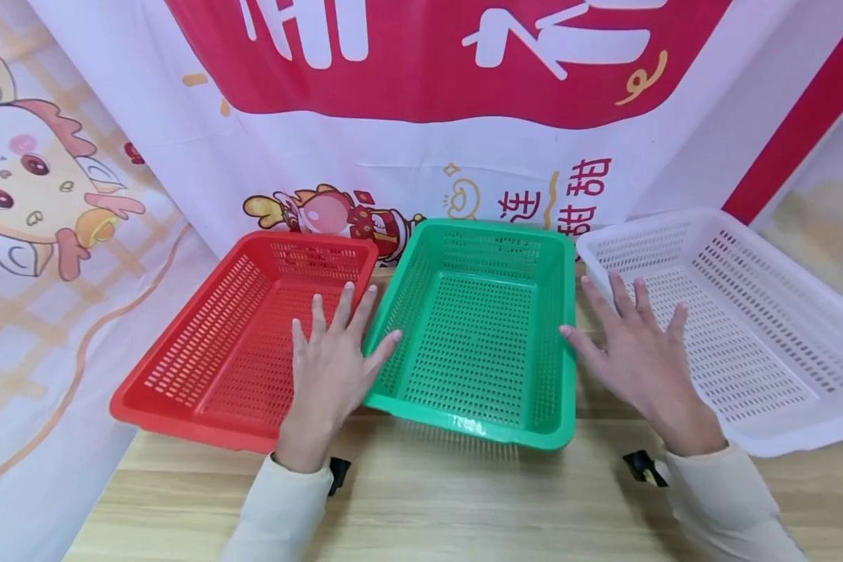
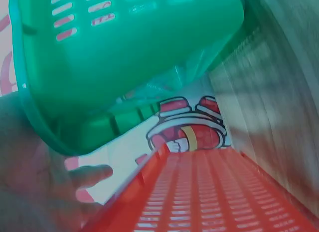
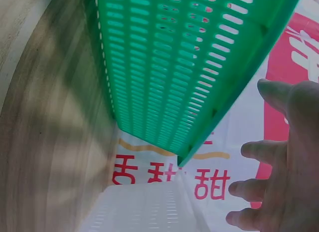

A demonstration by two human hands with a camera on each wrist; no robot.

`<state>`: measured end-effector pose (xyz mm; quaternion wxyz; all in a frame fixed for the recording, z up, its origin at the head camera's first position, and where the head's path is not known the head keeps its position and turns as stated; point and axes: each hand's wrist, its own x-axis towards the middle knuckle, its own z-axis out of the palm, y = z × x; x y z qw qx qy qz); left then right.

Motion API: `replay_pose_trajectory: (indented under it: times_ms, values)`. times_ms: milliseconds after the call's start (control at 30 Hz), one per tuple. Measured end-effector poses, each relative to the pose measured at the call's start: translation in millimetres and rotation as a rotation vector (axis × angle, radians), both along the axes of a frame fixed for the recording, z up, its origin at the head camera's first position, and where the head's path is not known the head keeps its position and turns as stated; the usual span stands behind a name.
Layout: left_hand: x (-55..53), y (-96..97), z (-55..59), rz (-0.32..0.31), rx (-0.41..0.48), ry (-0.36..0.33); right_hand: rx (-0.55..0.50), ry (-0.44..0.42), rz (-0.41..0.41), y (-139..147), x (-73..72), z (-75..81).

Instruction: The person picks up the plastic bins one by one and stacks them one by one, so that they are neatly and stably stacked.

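A green plastic basket (image 1: 474, 343) with slotted sides lies between my two hands. My left hand (image 1: 330, 375) is spread flat, its thumb over the green basket's left rim and its fingers over the right side of a red basket (image 1: 183, 425). My right hand (image 1: 635, 359) has its fingers spread, the thumb at the green basket's right rim and the fingertips over the left rim of a white basket (image 1: 780, 445). In the left wrist view, the left hand (image 2: 35, 177) shows beside the green rim. The right wrist view shows the right hand (image 3: 294, 157) with fingers extended.
The three baskets stand in a row on a wood-grain table (image 1: 464, 515). Behind them hangs a printed cloth (image 1: 421, 148) with red lettering and cartoon figures. A second patterned cloth (image 1: 56, 312) covers the left side. Dark straps (image 1: 339, 474) show at the wrists.
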<state>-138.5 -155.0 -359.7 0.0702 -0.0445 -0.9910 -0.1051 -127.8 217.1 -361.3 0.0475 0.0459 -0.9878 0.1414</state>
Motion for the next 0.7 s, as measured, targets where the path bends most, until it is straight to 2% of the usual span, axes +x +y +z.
replay_pose_trajectory:
  times_ms: [167,300,400,500,700]
  values:
    - [8.8,16.8,3.2,-0.012,0.032,0.149,-0.004,0.011,-0.001,6,9.3,9.7]
    - [16.9,34.9,2.4,-0.074,0.074,0.263,0.013,0.033,-0.003,16,17.9,18.5]
    - [22.4,49.8,1.7,-0.121,0.104,0.312,0.019,0.052,-0.007,25,23.9,23.9]
    - [27.2,65.5,2.0,-0.15,0.131,0.314,0.016,0.062,-0.01,35,29.5,27.4]
    - [37.8,97.8,6.1,-0.193,0.209,0.231,0.052,0.077,-0.019,57,38.2,31.1]
